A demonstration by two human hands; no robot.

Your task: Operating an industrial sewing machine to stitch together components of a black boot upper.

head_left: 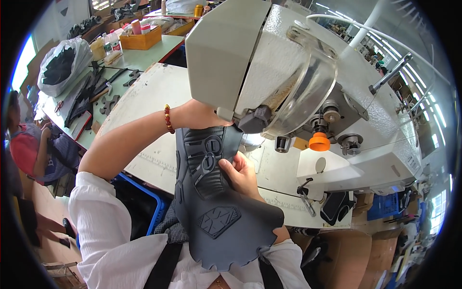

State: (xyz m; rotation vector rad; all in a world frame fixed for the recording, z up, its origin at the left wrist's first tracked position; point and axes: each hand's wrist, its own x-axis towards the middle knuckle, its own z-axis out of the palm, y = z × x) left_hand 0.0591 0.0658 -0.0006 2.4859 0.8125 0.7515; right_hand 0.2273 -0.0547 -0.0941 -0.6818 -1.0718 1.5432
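Observation:
A black boot upper (250, 219) with moulded ridges, round fittings and a scalloped near edge slants from my lap up to the sewing machine (216, 53). Its far end runs in under the machine head, where the needle area is hidden from view. My right hand (241, 176) grips its right edge, thumb on top and fingers partly behind. At the far end, my left hand (198, 114) reaches over against the upper. The machine head covers its fingers, so their hold does not show. A red beaded bracelet (168, 119) circles my left wrist.
The white machine table (154, 86) carries a ruler strip along its near side. Left of it, a green bench (166, 45) bears a plastic bag (65, 65), black cut pieces and a wooden box (142, 39). A blue crate (151, 204) stands below. Another person (36, 149) is at far left.

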